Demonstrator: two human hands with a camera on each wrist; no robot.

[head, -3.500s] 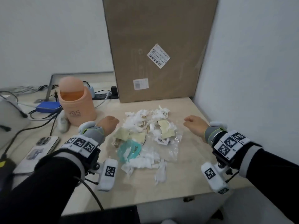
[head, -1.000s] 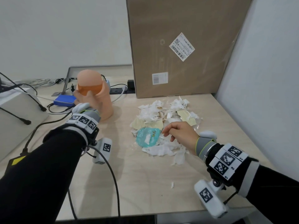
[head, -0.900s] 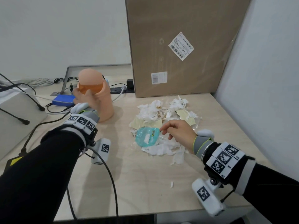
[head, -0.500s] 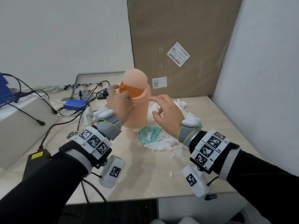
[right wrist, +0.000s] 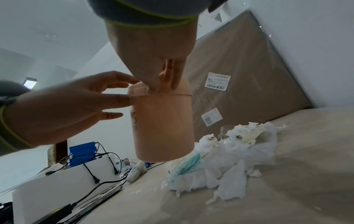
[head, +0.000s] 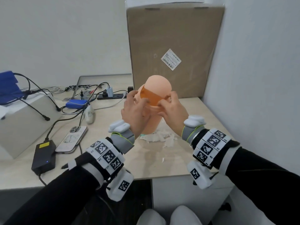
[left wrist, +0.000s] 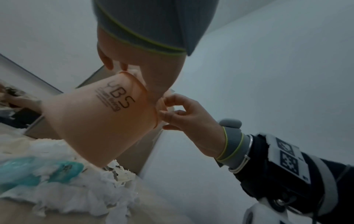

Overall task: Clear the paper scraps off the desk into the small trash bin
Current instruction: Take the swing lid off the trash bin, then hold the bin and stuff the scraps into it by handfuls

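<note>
The small peach trash bin (head: 152, 125) with a domed lid (head: 158, 83) and an orange flap (head: 151, 96) hangs in the air, tilted, just above the paper scraps (head: 159, 137). My left hand (head: 134, 111) holds the bin's left side below the lid, fingers spread along it (right wrist: 67, 106). My right hand (head: 172, 108) pinches the lid's rim on the right (left wrist: 184, 116). White and cream scraps (right wrist: 239, 145) lie heaped on the desk with a teal wrapper (right wrist: 189, 163) among them. The bin (left wrist: 99, 121) hides much of the heap in the head view.
A tall cardboard box (head: 175, 46) leans on the back wall behind the bin. Left of the scraps lie a phone (head: 73, 138), a black power adapter (head: 43, 158), cables, a power strip (head: 112, 95) and a white box (head: 24, 117). A wall borders the desk's right side.
My left hand lifted the bin from the desk's back left and carried it over the scraps. My right hand left the scraps and now pinches the lid rim.
</note>
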